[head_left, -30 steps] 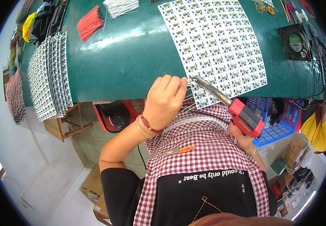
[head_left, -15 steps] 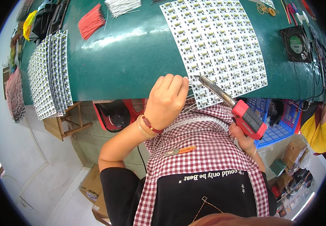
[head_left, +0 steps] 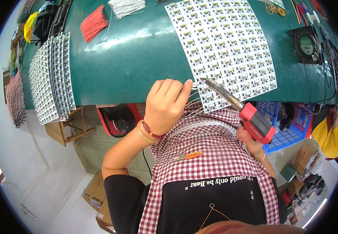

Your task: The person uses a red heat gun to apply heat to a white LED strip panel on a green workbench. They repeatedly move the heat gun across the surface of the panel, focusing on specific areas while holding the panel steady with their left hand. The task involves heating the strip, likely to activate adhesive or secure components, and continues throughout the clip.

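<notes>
A white panel of small circuit boards lies on the green table, its near corner reaching over the front edge. My left hand is closed in a pinch at the panel's left edge. Thin white wires show between that hand and the panel; the fingers hide the ends of some. My right hand is wrapped round the handle of a red and black soldering iron. The iron points up and left, with its dark tip at the panel's left edge, close to my left fingertips. Whether the tip touches cannot be made out.
Red wires and white wires lie in bundles at the back. Stacked board panels overhang the table's left side. A black fan stands at the right. Below are a blue crate and a red chair.
My left hand has moved slightly left and down, its thumb now stretched toward the panel. The soldering iron has barely shifted, and the panel stays in about the same place.
</notes>
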`<state>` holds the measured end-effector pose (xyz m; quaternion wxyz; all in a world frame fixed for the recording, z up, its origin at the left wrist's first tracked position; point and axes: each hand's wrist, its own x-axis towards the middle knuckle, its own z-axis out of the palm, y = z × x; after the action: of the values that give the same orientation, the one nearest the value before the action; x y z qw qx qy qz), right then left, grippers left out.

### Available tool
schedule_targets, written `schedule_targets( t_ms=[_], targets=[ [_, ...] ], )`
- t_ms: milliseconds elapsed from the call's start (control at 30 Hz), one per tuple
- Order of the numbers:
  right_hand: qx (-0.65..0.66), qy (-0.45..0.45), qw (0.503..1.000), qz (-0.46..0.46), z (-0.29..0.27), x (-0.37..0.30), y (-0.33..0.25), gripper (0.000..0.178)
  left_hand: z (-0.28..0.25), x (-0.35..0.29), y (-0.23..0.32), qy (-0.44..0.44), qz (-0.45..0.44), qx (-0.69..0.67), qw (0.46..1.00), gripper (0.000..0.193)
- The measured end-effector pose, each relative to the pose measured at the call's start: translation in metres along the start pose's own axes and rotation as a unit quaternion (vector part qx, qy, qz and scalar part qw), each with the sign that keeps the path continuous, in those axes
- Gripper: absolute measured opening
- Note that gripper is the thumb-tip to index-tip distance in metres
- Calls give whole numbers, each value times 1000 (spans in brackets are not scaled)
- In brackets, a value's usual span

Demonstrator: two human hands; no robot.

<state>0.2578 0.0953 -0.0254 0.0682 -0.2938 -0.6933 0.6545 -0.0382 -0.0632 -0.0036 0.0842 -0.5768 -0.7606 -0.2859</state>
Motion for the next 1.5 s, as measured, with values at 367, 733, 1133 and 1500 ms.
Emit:
schedule_targets(
  t_ms=[367, 733, 1133, 1500],
  targets=[
    [53, -8, 999, 3, 4, 8, -11, 26, 4, 6, -10, -2, 6, 17, 1000, 24],
    [-76, -27, 996, -37, 9, 18, -21, 11, 10, 3, -11, -11, 11, 18, 1000, 25],
    [-33, 13, 999, 37, 7, 5, -14, 19, 8, 5, -9, -19, 2, 15, 1000, 26],
    [-84, -6, 996, 20, 8, 8, -14, 22, 10, 3, -12, -11, -4, -7, 1000, 26]
  ],
)
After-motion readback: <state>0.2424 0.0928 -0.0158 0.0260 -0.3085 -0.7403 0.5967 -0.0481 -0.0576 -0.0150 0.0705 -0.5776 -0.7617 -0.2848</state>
